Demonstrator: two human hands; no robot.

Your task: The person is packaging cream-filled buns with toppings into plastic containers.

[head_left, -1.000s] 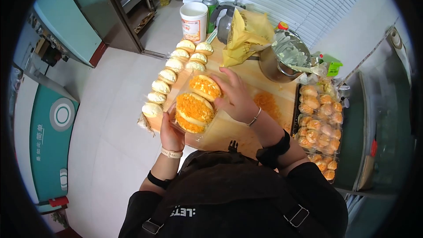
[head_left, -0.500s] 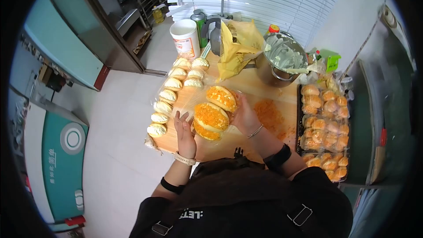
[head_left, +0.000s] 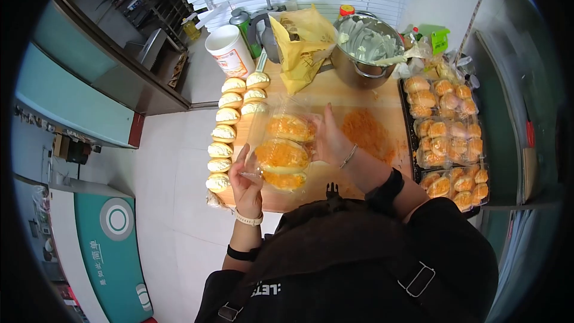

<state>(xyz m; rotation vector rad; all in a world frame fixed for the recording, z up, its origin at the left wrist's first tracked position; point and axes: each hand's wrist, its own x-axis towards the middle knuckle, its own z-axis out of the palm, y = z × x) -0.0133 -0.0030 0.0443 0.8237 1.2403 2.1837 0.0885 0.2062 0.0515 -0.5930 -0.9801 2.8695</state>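
Between my two hands is a clear plastic clamshell box (head_left: 263, 125), held tilted above the wooden board. Inside it sit three buns (head_left: 284, 154) coated with orange shreds, and the clear lid lies over them. My left hand (head_left: 245, 188) grips the lower left edge, its thumb and fingers at the plastic rim. Along the right side, my right hand (head_left: 330, 137) holds the box with fingers partly hidden behind it. Just right of that hand, a pile of orange shreds (head_left: 368, 134) is spread on the board.
Cream-topped buns (head_left: 224, 133) stand in two rows at the left. Behind are a white tub (head_left: 229, 54), a yellow paper bag (head_left: 305, 48) and a metal bowl of white cream (head_left: 368, 48) with a spatula. Boxed buns (head_left: 442, 137) fill a black tray on the right.
The clear lid has come over the buns, and my left hand has moved from open beside the box to gripping its edge. The camera view has turned slightly.
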